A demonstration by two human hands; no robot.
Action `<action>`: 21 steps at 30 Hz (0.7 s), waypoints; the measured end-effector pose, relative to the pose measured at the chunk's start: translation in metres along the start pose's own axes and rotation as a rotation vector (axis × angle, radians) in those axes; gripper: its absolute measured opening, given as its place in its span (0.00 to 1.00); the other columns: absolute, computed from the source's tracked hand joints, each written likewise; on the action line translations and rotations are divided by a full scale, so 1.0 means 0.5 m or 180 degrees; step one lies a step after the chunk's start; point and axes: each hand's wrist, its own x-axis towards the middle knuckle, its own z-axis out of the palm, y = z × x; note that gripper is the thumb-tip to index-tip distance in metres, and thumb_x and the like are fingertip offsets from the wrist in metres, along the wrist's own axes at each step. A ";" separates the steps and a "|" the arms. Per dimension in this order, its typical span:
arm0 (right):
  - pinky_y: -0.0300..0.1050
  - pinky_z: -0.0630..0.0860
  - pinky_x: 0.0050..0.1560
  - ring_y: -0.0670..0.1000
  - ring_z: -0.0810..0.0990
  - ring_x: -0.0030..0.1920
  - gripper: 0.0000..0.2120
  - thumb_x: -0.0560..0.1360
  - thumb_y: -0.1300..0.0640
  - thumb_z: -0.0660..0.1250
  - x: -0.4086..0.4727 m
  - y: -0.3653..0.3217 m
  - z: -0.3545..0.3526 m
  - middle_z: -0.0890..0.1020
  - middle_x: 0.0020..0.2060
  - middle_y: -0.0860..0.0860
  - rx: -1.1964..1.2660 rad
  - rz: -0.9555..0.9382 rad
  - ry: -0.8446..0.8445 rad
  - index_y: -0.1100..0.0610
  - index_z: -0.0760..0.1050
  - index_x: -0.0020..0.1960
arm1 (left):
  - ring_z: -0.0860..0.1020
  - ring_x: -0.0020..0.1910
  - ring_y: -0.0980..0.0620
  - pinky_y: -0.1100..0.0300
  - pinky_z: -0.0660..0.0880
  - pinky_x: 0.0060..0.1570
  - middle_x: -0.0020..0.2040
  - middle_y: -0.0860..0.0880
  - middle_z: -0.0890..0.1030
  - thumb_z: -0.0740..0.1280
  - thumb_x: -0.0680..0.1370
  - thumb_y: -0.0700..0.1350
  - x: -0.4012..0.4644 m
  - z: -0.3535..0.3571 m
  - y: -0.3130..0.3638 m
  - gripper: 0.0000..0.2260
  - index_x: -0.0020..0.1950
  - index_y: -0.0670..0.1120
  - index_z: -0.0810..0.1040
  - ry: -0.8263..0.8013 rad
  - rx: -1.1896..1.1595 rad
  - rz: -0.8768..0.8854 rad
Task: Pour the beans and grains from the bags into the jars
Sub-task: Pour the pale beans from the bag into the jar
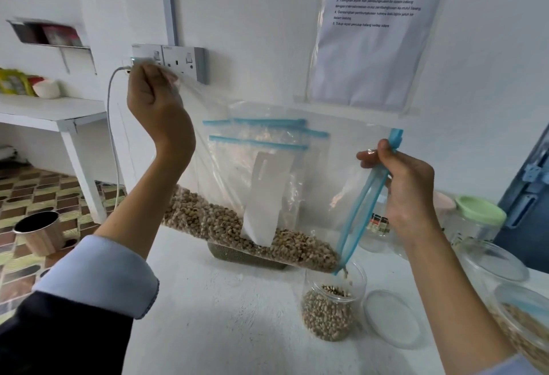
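A clear zip bag (320,172) with a blue seal hangs tilted over the white table, pale beans (225,223) piled along its lower edge. My left hand (157,101) pinches the bag's raised bottom corner high at the left. My right hand (407,184) grips the blue zip edge at the right. The bag's open lower corner sits over a clear jar (332,306), and beans are dropping into it; the jar is about half full. A clear lid (395,318) lies flat just right of the jar.
More zip bags (267,134) lean on the wall behind. A green-lidded jar (478,220) and other clear jars (523,324) stand at the right. A wall socket (181,59) with a cable and a floor bin (38,235) are at the left.
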 end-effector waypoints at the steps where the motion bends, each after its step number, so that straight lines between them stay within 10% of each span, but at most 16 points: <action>1: 0.49 0.75 0.59 0.50 0.80 0.42 0.13 0.77 0.56 0.67 0.001 -0.001 0.002 0.85 0.34 0.49 -0.0063 0.0019 -0.0071 0.56 0.82 0.35 | 0.63 0.29 0.52 0.58 0.59 0.29 0.29 0.51 0.69 0.55 0.78 0.37 -0.001 0.001 0.001 0.14 0.34 0.48 0.70 -0.0011 -0.0012 0.0007; 21: 0.50 0.74 0.61 0.49 0.80 0.40 0.12 0.76 0.57 0.68 0.005 0.016 -0.002 0.84 0.31 0.49 0.0114 -0.0048 0.0214 0.56 0.82 0.35 | 0.63 0.29 0.51 0.56 0.58 0.28 0.30 0.48 0.69 0.56 0.78 0.42 -0.011 -0.007 -0.022 0.12 0.34 0.49 0.70 -0.0001 -0.0035 -0.0107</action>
